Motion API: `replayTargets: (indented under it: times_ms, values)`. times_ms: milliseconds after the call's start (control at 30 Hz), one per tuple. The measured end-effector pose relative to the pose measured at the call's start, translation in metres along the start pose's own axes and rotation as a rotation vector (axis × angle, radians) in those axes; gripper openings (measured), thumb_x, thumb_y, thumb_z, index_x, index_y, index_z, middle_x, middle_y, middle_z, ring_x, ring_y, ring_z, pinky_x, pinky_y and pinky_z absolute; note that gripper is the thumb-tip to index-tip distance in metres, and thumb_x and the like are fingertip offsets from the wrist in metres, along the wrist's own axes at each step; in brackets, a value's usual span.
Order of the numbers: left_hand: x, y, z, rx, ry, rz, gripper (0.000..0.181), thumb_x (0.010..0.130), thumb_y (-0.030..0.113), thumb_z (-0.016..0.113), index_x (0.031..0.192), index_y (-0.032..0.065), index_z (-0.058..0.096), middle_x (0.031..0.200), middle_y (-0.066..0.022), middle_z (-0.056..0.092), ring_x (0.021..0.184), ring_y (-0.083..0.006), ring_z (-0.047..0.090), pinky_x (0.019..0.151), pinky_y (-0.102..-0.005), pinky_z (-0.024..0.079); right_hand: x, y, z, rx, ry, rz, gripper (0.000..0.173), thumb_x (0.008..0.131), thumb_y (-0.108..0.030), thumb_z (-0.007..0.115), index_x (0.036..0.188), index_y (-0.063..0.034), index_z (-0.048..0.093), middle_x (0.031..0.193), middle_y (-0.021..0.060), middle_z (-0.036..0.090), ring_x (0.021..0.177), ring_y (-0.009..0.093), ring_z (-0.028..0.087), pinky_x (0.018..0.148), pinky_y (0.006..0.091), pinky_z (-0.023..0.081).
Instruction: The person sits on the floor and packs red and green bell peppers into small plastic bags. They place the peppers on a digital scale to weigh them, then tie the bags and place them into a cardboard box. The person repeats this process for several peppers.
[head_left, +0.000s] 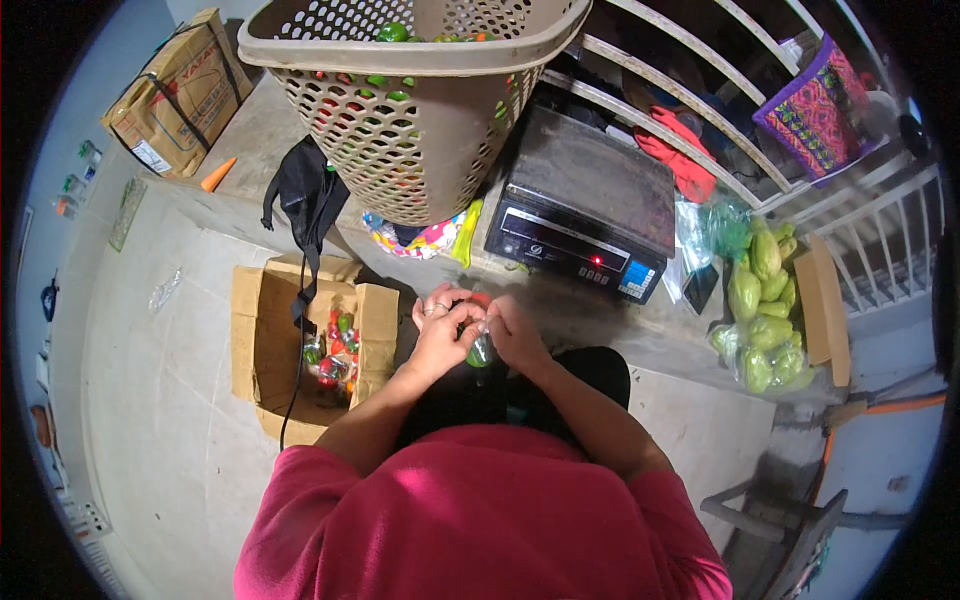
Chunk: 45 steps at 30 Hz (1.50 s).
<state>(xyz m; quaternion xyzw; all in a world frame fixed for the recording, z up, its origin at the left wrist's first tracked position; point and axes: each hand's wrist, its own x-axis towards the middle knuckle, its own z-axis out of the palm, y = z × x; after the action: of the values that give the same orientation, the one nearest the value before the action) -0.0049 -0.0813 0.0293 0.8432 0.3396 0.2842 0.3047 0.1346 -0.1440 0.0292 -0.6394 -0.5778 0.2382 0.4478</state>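
Note:
Both hands meet above my lap around a small clear plastic bag (478, 351) with green and red peppers in it. My left hand (444, 330), with a ring on one finger, pinches the bag's top between thumb and forefinger. My right hand (516, 334) grips the same top from the other side, its fingers slightly blurred. To the left, an open cardboard box (376, 322) holds several bagged red, green and orange peppers. A tall beige plastic basket (457, 127) of loose peppers stands beyond my hands. Right of it is a black digital scale (589, 202) with a small red light.
Green chayotes (765, 300), some bagged, lie at the right beside a cardboard flap. A black strapped bag (304, 195) hangs over the ledge towards the open box. A strapped carton (180, 97) and an orange cone-shaped thing (218, 174) are at the upper left. Metal bars (675, 90) run behind the scale.

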Motion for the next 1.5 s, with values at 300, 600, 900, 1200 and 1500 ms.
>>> replayTargets:
  times_ms: [300,600,900,1200,1500]
  values:
    - [0.014,0.015,-0.012,0.048,0.035,0.221,0.012,0.068,0.009,0.059,0.079,0.0046,0.057,0.086,-0.0091,0.055,0.089,-0.0273,0.049,0.085,-0.045,0.031,0.003,-0.01,-0.007,-0.075,0.006,-0.18,0.008,0.08,-0.007,0.048,0.085,-0.0026,0.045,0.075,0.0132,0.05,0.069,0.028,0.051,0.061,0.035,0.04]
    - [0.055,0.084,-0.106,-0.531,0.16,0.067,0.006,0.083,0.007,0.049,0.079,0.0035,0.05,0.073,-0.0075,0.054,0.07,-0.0184,0.054,0.066,-0.0316,0.043,-0.051,-0.021,-0.07,-0.097,0.014,0.282,0.013,0.079,-0.012,0.055,0.086,-0.0034,0.049,0.08,0.0147,0.052,0.073,0.031,0.053,0.064,0.0371,0.041]
    - [0.191,0.148,-0.272,-0.308,0.859,0.776,0.014,0.082,0.008,0.054,0.093,-0.0004,0.052,0.079,-0.0086,0.056,0.072,-0.0114,0.052,0.065,-0.0218,0.041,-0.143,0.066,-0.12,-0.653,0.33,0.377,0.016,0.074,-0.016,0.058,0.083,-0.0056,0.052,0.085,0.0142,0.052,0.083,0.033,0.049,0.073,0.0434,0.038]
    - [0.19,0.112,-0.271,-0.602,0.596,0.565,0.047,0.087,0.034,0.038,0.115,-0.0037,0.045,0.109,-0.0184,0.052,0.102,-0.0288,0.047,0.09,-0.0347,0.033,-0.149,0.081,-0.117,-0.703,0.372,0.294,0.015,0.071,-0.014,0.06,0.08,-0.0053,0.051,0.083,0.0143,0.05,0.081,0.034,0.046,0.07,0.0437,0.037]
    - [0.078,0.045,-0.145,-0.748,-0.636,0.1,0.055,0.077,0.048,0.055,0.102,-0.0007,0.052,0.089,-0.0132,0.058,0.08,-0.0211,0.054,0.077,-0.0322,0.041,-0.135,0.079,-0.119,-0.756,0.363,0.382,0.019,0.068,-0.022,0.062,0.075,-0.0061,0.053,0.082,0.0142,0.052,0.081,0.033,0.048,0.068,0.0449,0.038]
